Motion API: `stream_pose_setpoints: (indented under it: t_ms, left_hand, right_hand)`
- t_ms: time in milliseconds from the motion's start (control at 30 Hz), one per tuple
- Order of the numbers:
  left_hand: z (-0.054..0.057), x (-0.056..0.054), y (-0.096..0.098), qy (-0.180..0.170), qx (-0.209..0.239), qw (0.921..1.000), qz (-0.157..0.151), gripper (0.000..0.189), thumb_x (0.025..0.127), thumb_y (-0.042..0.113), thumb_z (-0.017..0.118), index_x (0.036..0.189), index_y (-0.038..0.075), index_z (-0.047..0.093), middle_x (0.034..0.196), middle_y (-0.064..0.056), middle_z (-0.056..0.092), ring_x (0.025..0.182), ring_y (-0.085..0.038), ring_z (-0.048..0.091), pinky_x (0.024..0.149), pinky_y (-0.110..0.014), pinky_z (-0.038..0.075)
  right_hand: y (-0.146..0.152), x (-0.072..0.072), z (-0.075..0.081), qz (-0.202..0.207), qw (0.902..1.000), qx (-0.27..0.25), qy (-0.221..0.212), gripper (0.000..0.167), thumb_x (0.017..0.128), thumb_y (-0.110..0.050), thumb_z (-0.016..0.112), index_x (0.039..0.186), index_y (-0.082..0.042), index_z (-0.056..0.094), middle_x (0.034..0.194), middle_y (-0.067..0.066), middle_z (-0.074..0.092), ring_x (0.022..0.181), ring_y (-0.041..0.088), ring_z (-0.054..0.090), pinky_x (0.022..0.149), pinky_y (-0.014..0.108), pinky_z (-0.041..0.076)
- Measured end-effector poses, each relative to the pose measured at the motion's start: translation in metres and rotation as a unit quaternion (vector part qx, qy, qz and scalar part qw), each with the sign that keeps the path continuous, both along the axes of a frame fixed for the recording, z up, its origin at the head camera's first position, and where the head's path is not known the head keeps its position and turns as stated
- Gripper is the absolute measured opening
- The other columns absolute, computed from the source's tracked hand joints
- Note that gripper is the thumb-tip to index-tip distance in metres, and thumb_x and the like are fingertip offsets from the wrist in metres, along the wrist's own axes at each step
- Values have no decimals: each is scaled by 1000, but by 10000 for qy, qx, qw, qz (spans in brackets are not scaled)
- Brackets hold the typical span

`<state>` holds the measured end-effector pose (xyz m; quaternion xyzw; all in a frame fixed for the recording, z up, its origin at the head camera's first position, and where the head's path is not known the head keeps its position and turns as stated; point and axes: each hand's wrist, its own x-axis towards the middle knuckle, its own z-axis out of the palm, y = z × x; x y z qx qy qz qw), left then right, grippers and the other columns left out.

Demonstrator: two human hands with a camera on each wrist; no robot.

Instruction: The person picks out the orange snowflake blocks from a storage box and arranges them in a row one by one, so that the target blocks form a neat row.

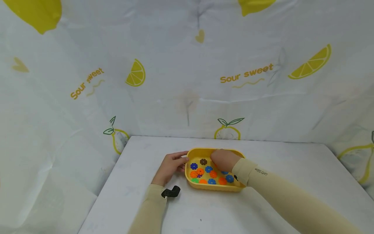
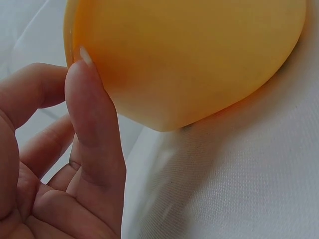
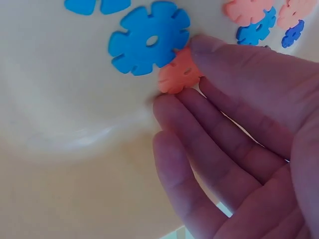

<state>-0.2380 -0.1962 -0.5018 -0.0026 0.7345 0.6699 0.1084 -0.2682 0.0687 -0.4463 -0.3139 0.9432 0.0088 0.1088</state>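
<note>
A yellow plastic basin (image 1: 216, 187) with rounded corners stands on the white table and holds several notched snowflake discs in orange, blue, green, brown and purple. My left hand (image 1: 170, 167) holds the basin's left rim; in the left wrist view the thumb (image 2: 94, 114) lies against its wall, with the forefinger at the rim. Inside the basin, toward the back right, is my right hand (image 1: 225, 159). Its thumb and fingertips pinch an orange snowflake disc (image 3: 175, 75), beside a larger-looking blue disc (image 3: 141, 42). From the head view, the right hand's fingers are hidden.
The white tabletop (image 1: 280, 169) stretches to both sides of the basin. Behind it hangs a white cloth (image 1: 175, 107) with lemon prints. A black strap-like device (image 1: 170, 192) sits on the left wrist.
</note>
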Motion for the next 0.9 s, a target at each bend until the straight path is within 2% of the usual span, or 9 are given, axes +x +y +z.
stream_pose_setpoints:
  t_ms: [233, 367, 500, 700, 900]
  left_hand:
    - [1, -3, 7, -51, -43, 9999, -135, 44, 100, 31, 79, 142, 19, 73, 106, -11, 78, 72, -15, 69, 74, -27, 64]
    - [-1, -3, 3, -86, 18, 9999, -137, 46, 99, 32, 80, 143, 19, 72, 110, -12, 78, 74, -16, 68, 75, -27, 64]
    - [-4, -2, -2, -206, 217, 9995, -79, 48, 98, 33, 81, 143, 19, 72, 114, -13, 77, 77, -17, 67, 75, -27, 64]
    - [-11, -4, -3, -328, 474, 9983, -113, 52, 96, 34, 83, 144, 18, 71, 111, -10, 75, 77, -15, 65, 73, -25, 63]
    - [-16, -4, -5, -353, 564, 9978, -69, 51, 96, 32, 83, 144, 18, 71, 111, -10, 74, 78, -16, 63, 72, -24, 61]
  right_hand:
    - [11, -3, -2, -186, 9995, -170, -204, 12, 100, -6, 74, 90, -12, 71, 82, -1, 65, 74, 18, 57, 84, 38, 62]
    - [18, -1, 14, -312, 9976, -457, -418, 3, 96, -9, 78, 95, -9, 76, 91, 1, 70, 83, 20, 60, 90, 42, 61]
    - [33, 3, 33, -369, 9937, -871, -594, 14, 93, -16, 84, 105, -9, 80, 101, 0, 73, 92, 18, 62, 94, 41, 60]
    - [67, 11, 49, -668, 9844, -1415, -802, 21, 95, -15, 82, 115, -8, 79, 104, -2, 74, 95, 17, 63, 93, 38, 60]
    - [98, 23, 54, -1040, 9684, -2100, -857, 26, 96, -10, 80, 121, -5, 77, 115, 5, 76, 101, 21, 67, 93, 41, 63]
